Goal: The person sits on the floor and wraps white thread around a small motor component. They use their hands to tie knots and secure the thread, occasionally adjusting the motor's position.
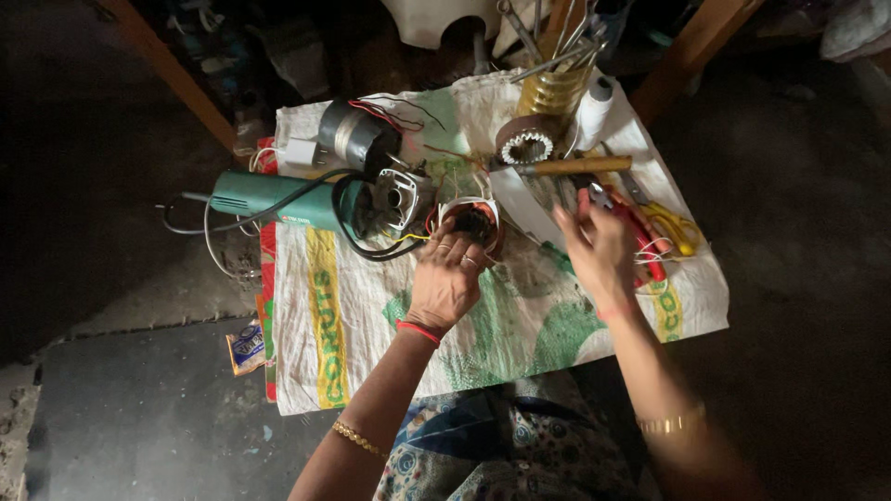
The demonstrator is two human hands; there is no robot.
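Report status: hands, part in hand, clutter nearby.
Left hand grips round wound coil. Right hand open, above red-handled pliers. Green grinder lies left, clear of the hands.

The left hand (448, 276) covered the lower part of the round motor winding (473, 221), so its grip there could not be made out. The right hand (597, 247) was blurred and hid part of the red pliers (640, 237). The tools in the brass jar (555, 88) were cut off by the top edge.
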